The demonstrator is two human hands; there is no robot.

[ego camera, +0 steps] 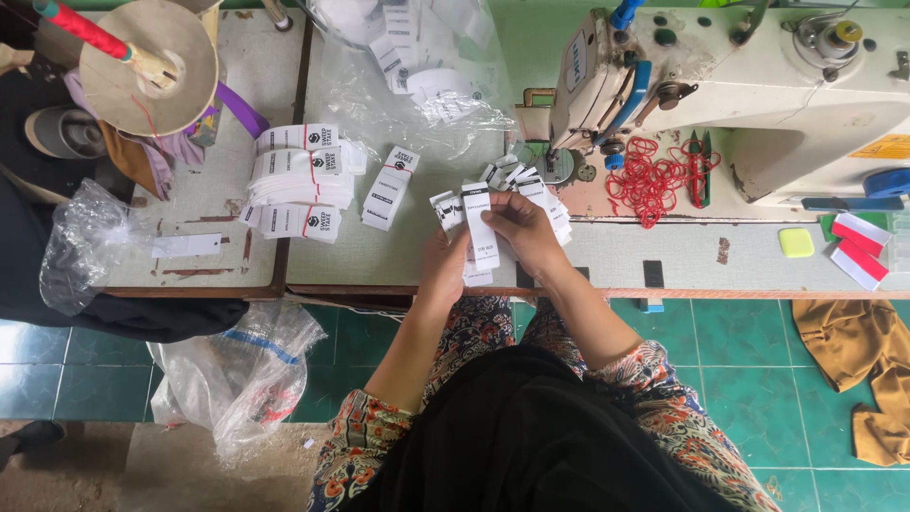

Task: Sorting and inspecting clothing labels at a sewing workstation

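Several bundles of white labels (301, 180), each tied with a red band, already lie stacked on the table (398, 251), with another tied bundle (389, 187) just beside them. Both hands work over the table's front edge: the left hand (444, 268) and the right hand (524, 230) close their grip together on a small sheaf of labels (481, 239), held upright and not yet banded. Loose labels (531, 190) fan out behind the right hand, apparently still to be gathered. Red rubber bands (654, 178) lie heaped by the sewing machine (758, 85), so plenty remain.
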